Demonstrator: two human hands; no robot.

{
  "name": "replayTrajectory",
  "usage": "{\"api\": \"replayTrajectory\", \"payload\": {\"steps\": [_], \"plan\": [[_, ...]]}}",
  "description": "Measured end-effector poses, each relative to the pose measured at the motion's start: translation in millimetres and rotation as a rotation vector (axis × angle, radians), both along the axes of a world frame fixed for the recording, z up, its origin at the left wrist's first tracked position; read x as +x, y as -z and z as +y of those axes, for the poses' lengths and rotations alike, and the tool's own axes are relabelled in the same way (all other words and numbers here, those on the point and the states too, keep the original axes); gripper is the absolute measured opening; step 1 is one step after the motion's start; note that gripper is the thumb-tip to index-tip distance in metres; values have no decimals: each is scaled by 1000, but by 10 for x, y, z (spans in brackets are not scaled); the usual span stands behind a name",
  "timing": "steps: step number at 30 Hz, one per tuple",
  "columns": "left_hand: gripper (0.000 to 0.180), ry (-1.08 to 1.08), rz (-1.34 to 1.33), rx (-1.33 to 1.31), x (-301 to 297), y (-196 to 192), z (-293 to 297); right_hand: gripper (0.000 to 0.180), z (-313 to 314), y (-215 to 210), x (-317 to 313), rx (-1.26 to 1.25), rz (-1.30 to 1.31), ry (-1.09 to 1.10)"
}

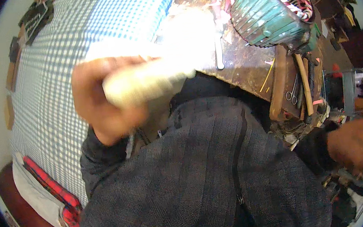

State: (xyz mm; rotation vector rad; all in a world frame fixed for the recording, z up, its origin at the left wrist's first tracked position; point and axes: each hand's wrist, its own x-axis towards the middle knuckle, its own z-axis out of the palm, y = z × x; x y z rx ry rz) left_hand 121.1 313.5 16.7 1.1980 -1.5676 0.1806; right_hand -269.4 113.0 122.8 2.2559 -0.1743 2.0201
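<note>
My left hand (98, 98) is wrapped round a pale yellow, thick, tapering object (146, 81), lifted in front of my dark checked jacket. Motion and glare smear that object, so its kind does not show. Its narrow end points right, toward the near corner of the worn wooden bench (248, 66). Far out on the right, my right hand (360, 146) is stretched away from my body, beside the cluttered end of the bench. Blur hides its fingers, and whether it holds anything cannot be made out.
A green ribbed basket (260, 13) with a striped lining stands on the bench. Near it lie a knife (219, 52), scissors (292, 93), and wooden sticks (305, 84). A blue-and-white checked cloth (48, 98) covers the bed-like surface on the left, with red plaid fabric (54, 188) at its edge.
</note>
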Motion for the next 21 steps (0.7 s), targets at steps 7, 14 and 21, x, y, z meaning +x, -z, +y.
{"api": "replayTrajectory", "payload": {"steps": [7, 14, 21], "plan": [[15, 610, 366, -230, -951, -670, -363, 62, 132, 483, 6, 470, 191, 159], [22, 899, 346, -181, -832, -648, -445, 49, 119, 498, 116, 424, 277, 234], [31, 955, 385, -190, -977, -588, -573, 47, 63, 552, 218, 418, 267, 202]]}}
